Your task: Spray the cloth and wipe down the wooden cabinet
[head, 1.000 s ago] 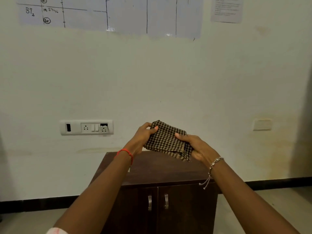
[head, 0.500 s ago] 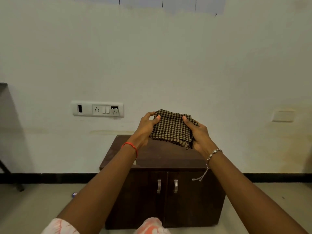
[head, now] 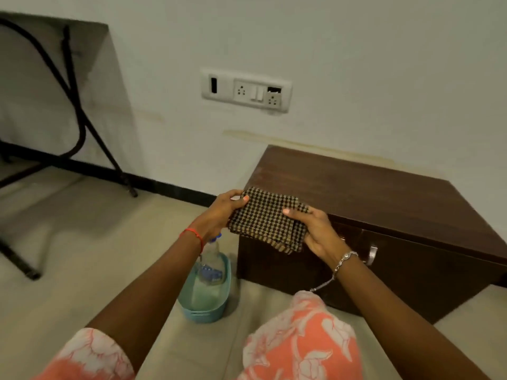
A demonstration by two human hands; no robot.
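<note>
**Folded cloth held in both hands beside a low wooden cabinet**

A plain pale wall runs behind a tiled floor, with a white switch panel set into it and the black legs of a folding table at the far left. Against the wall on the right stands a low, dark wooden cabinet; its top is bare and a metal door handle shows on its front.

In front of the cabinet's near corner, a person holds a folded brown-and-black checked cloth in the air. The left hand pinches the cloth's left edge, thumb on top. The right hand grips the right edge the same way, fingers curled beneath. The cloth is clear of the cabinet, not resting on it.

On the floor below the left forearm sits a small teal tub. A clear spray bottle with a blue top stands inside it, partly hidden by the arm.

The cloth looks dry and the bottle untouched, so spraying seems to be the step ahead. One hand must let go to reach the bottle. With only one edge held, the loose folds could drop open or the cloth could slip to the floor. The bottle stands upright in a light tub, so a hurried grab might tip both. Spray aimed carelessly could also miss the cloth and wet the wall near the switch panel.
</note>
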